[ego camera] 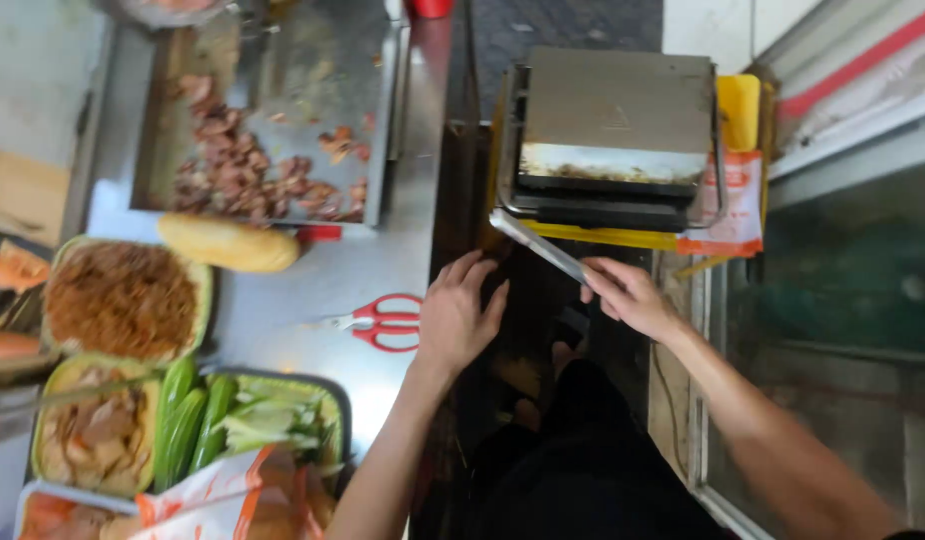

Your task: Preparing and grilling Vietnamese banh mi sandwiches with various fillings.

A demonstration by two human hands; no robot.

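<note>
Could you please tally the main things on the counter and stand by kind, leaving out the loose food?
Bread rolls: 1
Red-handled scissors: 1
Food trays: 4, the nearest
Metal griddle pans: 1
Press grills: 1
Long metal blades, held by the right hand: 1
Total: 9

Soft daylight, dim centre, slight motion blur, glare on steel counter [283,300].

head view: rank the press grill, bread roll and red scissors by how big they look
1. press grill, by far the largest
2. bread roll
3. red scissors, only slightly smaller than the roll; they look close, so that order is unsure
</note>
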